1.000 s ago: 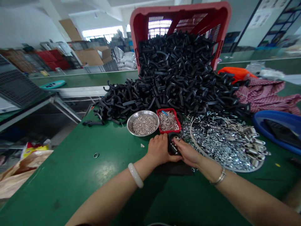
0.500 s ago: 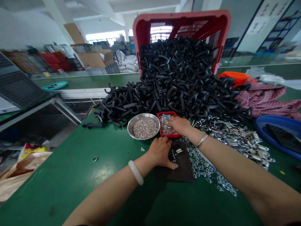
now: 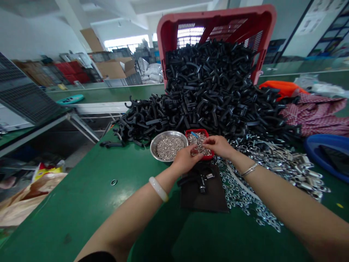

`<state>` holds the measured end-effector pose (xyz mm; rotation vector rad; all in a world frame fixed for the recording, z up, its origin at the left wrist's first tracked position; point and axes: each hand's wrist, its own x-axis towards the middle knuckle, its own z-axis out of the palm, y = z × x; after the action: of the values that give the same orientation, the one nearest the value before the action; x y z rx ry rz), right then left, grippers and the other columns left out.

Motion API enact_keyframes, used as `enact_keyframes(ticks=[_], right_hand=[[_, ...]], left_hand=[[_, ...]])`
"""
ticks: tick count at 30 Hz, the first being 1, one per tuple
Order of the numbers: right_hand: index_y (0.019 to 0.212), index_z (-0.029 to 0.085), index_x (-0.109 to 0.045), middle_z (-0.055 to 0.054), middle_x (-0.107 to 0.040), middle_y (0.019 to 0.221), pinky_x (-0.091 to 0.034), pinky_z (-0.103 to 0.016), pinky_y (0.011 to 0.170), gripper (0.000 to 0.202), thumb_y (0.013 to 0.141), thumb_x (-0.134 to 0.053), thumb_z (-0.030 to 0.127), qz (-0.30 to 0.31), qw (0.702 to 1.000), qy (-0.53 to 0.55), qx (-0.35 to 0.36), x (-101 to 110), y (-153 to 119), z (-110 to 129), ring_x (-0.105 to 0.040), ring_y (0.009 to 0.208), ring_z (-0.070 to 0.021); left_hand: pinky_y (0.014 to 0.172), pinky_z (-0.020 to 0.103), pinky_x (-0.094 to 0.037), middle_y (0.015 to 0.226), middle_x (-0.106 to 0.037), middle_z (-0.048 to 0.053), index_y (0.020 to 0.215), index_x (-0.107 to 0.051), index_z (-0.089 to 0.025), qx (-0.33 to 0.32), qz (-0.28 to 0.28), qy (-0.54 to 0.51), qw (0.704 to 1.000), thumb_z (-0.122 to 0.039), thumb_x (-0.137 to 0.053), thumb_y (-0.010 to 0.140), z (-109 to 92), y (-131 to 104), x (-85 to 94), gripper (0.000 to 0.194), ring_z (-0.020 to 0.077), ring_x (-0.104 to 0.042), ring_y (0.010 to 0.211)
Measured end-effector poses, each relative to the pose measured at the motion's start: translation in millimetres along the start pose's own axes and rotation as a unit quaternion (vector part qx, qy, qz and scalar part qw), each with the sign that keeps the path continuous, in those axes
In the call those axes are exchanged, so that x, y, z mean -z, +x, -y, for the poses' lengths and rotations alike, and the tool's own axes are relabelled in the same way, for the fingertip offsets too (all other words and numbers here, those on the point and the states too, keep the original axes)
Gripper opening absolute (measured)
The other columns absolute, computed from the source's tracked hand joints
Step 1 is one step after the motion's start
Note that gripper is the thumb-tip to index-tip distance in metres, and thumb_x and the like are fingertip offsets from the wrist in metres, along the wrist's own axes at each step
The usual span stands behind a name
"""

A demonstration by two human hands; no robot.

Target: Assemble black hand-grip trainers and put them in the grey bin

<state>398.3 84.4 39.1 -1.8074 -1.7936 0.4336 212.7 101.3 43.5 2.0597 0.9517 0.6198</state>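
Note:
My left hand (image 3: 185, 159) hovers above the front of the red tray (image 3: 208, 158), thumb and fingers apart with nothing visible between them. Opposite it, my right hand (image 3: 220, 145) pinches its fingertips together over the tray; whatever they hold is too small to make out. Small metal pins (image 3: 200, 140) fill the tray, and a blue-handled tool (image 3: 194, 134) lies on them. Below my hands, a black curved handle (image 3: 191, 177) with a metal fitting (image 3: 202, 187) rests on a dark mat (image 3: 204, 202). A spring-like metal piece (image 3: 209, 176) is beside the fitting.
A metal bowl (image 3: 154, 152) of tiny metal parts adjoins the tray. Black handles (image 3: 207, 98) heap out of a tipped red crate (image 3: 161, 47). Loose nuts (image 3: 245, 200) and metal fittings (image 3: 297, 165) spread rightward, near a blue basin (image 3: 313, 140). One ring (image 3: 113, 182) lies left.
My left hand has lifted off the mat toward the tray, uncovering the handle and fitting. My right hand has drawn back from the pins to the tray's right side. The view shifted slightly.

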Motion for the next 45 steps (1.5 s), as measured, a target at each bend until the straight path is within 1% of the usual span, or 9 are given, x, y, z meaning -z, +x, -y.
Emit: enact_keyframes(ticks=[5,8,12,15,22,28,36,42,45], right_hand=[[0.079,0.012,-0.061,0.0,-0.063,0.067,-0.042,-0.023,0.055,0.027,0.066,-0.064,0.036,-0.005,0.945,0.322,-0.055,-5.1,-14.8,13.5,-0.055,0.058,-0.0105],[0.076,0.013,-0.061,0.002,-0.061,0.063,-0.039,-0.023,0.051,0.029,0.062,-0.067,0.038,-0.035,0.923,0.375,-0.078,-7.9,-20.8,18.9,-0.051,0.053,-0.0096],[0.073,0.015,-0.064,0.0,-0.062,0.065,-0.04,-0.026,0.056,0.019,0.063,-0.065,0.032,-0.069,0.961,0.258,-0.07,-8.6,-35.1,13.7,-0.053,0.059,-0.0125],[0.068,0.018,-0.064,0.0,-0.063,0.065,-0.039,-0.026,0.058,0.007,0.066,-0.059,0.023,-0.061,0.993,0.089,-0.045,-6.1,-55.4,6.9,-0.054,0.06,-0.0136],[0.069,0.019,-0.056,0.0,-0.059,0.065,-0.035,-0.025,0.054,0.008,0.072,-0.049,0.019,-0.039,0.993,-0.092,-0.066,-6.4,-109.3,12.0,-0.053,0.057,-0.0136],[0.107,0.017,-0.055,-0.002,-0.065,0.076,-0.041,-0.025,0.059,0.032,0.079,-0.041,0.019,0.023,0.996,-0.063,-0.055,-18.5,-145.8,22.8,-0.059,0.066,-0.0152],[0.118,0.014,-0.053,-0.011,-0.066,0.095,-0.046,-0.036,0.071,0.042,0.078,-0.04,0.016,0.122,0.974,-0.191,-0.016,-19.6,-154.3,30.1,-0.063,0.081,-0.0244],[0.106,0.019,-0.056,-0.004,-0.067,0.087,-0.046,-0.028,0.066,0.029,0.085,-0.037,0.025,0.007,0.999,-0.033,-0.04,-7.9,-130.8,17.0,-0.062,0.071,-0.0168],[0.096,0.021,-0.056,-0.002,-0.066,0.08,-0.044,-0.027,0.065,0.022,0.085,-0.039,0.028,-0.033,0.998,-0.012,-0.05,-12.1,-119.7,13.1,-0.061,0.069,-0.0165]], left_hand=[[0.048,0.021,-0.038,0.065,-0.059,0.0,0.086,-0.06,-0.013,0.064,-0.061,-0.191,0.978,-0.028,-0.056,0.075,4.0,22.1,-15.8,0.019,0.0077,-0.048,0.048],[0.049,0.019,-0.036,0.061,-0.055,-0.002,0.081,-0.058,-0.014,0.053,-0.074,-0.19,0.978,-0.027,-0.055,0.076,4.5,22.9,-17.4,0.014,0.007,-0.046,0.049],[0.056,0.022,-0.038,0.064,-0.057,0.0,0.078,-0.057,-0.014,0.033,-0.067,-0.063,0.995,-0.033,-0.043,0.083,2.9,11.1,-4.2,0.023,0.01,-0.049,0.057],[0.057,0.024,-0.037,0.066,-0.06,0.001,0.073,-0.06,-0.017,-0.011,0.054,0.112,0.992,-0.038,-0.049,0.079,2.1,-5.0,6.3,0.025,0.0129,-0.052,0.06],[0.06,0.026,-0.04,0.077,-0.065,0.003,0.083,-0.062,-0.02,-0.041,0.12,0.283,0.951,-0.041,-0.046,0.082,-3.9,-22.4,-3.9,0.027,0.0171,-0.059,0.071],[0.06,0.028,-0.044,0.079,-0.065,0.004,0.085,-0.059,-0.019,-0.074,0.123,0.376,0.916,-0.039,-0.045,0.083,-10.5,-20.0,-7.9,0.024,0.0194,-0.061,0.073],[0.058,0.027,-0.043,0.085,-0.061,0.004,0.091,-0.056,-0.019,-0.172,0.109,0.413,0.888,-0.037,-0.042,0.087,1.6,-29.6,-17.6,0.024,0.0179,-0.059,0.074],[0.062,0.028,-0.042,0.087,-0.058,0.005,0.09,-0.058,-0.021,-0.215,0.073,0.414,0.882,-0.035,-0.036,0.089,5.6,-41.8,-17.8,0.026,0.0186,-0.054,0.082],[0.081,0.037,-0.041,0.105,-0.057,0.008,0.096,-0.057,-0.02,-0.232,0.063,0.378,0.894,-0.054,-0.04,0.083,5.7,-47.8,-11.4,0.04,0.0232,-0.049,0.099]])
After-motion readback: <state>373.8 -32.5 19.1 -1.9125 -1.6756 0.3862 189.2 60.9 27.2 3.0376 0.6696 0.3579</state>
